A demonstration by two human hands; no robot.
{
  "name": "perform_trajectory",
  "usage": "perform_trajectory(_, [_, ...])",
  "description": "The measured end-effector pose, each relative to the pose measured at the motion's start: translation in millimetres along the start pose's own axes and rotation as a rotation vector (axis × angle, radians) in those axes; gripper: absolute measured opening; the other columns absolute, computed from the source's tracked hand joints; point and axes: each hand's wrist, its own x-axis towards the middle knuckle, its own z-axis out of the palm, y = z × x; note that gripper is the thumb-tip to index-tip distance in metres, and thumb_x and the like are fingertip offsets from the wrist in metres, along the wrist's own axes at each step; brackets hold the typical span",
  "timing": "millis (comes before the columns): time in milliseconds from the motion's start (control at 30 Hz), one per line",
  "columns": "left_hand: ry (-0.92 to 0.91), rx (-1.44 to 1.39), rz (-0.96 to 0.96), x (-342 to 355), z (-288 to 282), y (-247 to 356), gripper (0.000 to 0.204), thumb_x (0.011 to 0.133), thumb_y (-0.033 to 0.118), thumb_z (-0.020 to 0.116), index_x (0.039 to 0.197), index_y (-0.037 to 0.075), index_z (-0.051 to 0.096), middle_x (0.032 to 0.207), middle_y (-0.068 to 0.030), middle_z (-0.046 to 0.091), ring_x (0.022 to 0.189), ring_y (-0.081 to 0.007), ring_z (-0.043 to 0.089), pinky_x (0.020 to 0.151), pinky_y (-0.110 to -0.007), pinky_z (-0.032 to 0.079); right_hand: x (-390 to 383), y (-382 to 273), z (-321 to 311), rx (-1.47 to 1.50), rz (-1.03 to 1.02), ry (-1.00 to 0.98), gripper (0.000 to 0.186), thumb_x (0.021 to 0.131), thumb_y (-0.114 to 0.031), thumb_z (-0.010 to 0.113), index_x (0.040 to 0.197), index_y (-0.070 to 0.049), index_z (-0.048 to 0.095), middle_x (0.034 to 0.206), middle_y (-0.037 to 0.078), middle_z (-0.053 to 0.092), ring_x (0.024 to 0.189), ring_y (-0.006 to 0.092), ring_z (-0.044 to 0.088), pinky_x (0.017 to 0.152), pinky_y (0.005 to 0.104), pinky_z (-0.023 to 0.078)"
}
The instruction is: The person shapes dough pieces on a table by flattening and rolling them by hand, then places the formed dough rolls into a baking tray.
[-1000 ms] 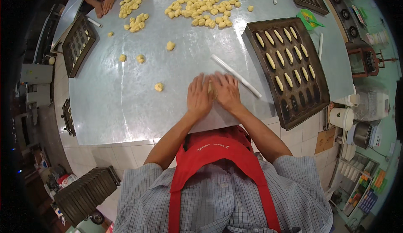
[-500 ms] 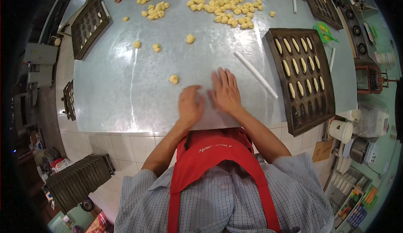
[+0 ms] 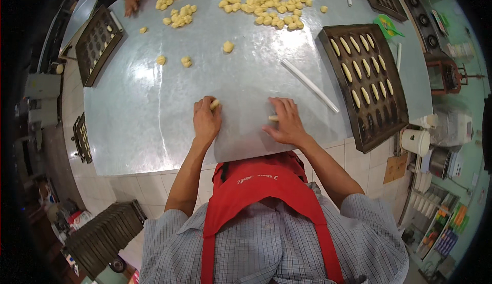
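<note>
My left hand [image 3: 206, 123] rests on the metal table [image 3: 246, 140], its fingers closed round a small piece of yellow dough [image 3: 214, 104] that shows past the fingertips. My right hand [image 3: 289, 125] curls over a short dough roll [image 3: 273, 118], whose end sticks out on the left side. A gap of table lies between my hands. Beyond them sit single dough balls: one [image 3: 228, 47] toward the middle, another [image 3: 186, 61] and a third [image 3: 161, 59] farther left. To the right, a dark baking tray [image 3: 382, 139] holds rows of slim dough rolls [image 3: 366, 95]; its nearest hollows are unfilled.
A white rod [image 3: 310, 86] lies between my right hand and the tray. Heaped dough balls [image 3: 266, 0] cover the far table. A green container [image 3: 388, 25] stands behind the tray. Other people's hands [image 3: 132, 2] work at the far edge, near more trays [image 3: 92, 53].
My hands have moved apart. The left went left and now closes on the dough that lay alone in front of it; a dough roll now shows under the right. The view has shifted slightly.
</note>
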Motion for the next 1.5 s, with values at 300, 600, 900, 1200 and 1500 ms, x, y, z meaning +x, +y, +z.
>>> perform_trajectory(300, [-0.282,-0.342,-0.116,-9,28,36,0.020,0.103,0.007,0.071,0.119,0.002,0.059,0.102,-0.0139,0.073,0.090,-0.0290,0.072,0.081,-0.040,0.058,-60,46,-79,-0.035,0.374,0.318,0.036,0.092,-0.017,0.084,0.126,-0.009,0.078,0.106,0.013,0.074,0.097,0.0350,0.071,0.088,0.0474,0.057])
perform_trajectory(600, [-0.355,-0.540,-0.142,4,83,86,0.020,0.103,0.004,0.071,0.122,0.001,0.065,0.109,-0.0083,0.072,0.096,-0.0183,0.071,0.089,-0.034,0.060,-144,144,-217,-0.485,0.936,0.198,0.031,0.089,-0.024,0.087,0.115,-0.008,0.082,0.109,0.019,0.080,0.101,0.0398,0.077,0.087,0.0504,0.060])
perform_trajectory(900, [-0.231,0.035,0.274,-4,118,113,0.050,0.095,0.010,0.078,0.144,0.009,0.069,0.140,-0.0177,0.071,0.122,-0.0339,0.070,0.104,-0.045,0.057,-27,81,-97,-0.259,0.240,0.204,0.044,0.088,-0.021,0.084,0.127,-0.007,0.071,0.120,0.017,0.073,0.116,0.0399,0.067,0.099,0.0514,0.053])
perform_trajectory(1200, [-0.194,0.290,0.362,-10,96,123,0.080,0.110,0.035,0.057,0.177,0.004,0.027,0.182,-0.0313,0.019,0.168,-0.0532,0.021,0.134,-0.065,0.019,-30,83,-45,-0.122,-0.192,0.040,0.036,0.092,-0.015,0.073,0.126,-0.006,0.073,0.117,0.012,0.072,0.110,0.0358,0.066,0.096,0.0498,0.053])
perform_trajectory(1500, [-0.282,0.495,0.433,-1,94,93,0.078,0.107,0.033,0.061,0.176,0.008,0.034,0.183,-0.0199,0.029,0.170,-0.0420,0.024,0.137,-0.062,0.015,-23,58,-25,-0.103,0.005,0.113,0.053,0.087,-0.028,0.088,0.131,-0.004,0.069,0.119,0.016,0.069,0.114,0.0422,0.063,0.102,0.0530,0.051])
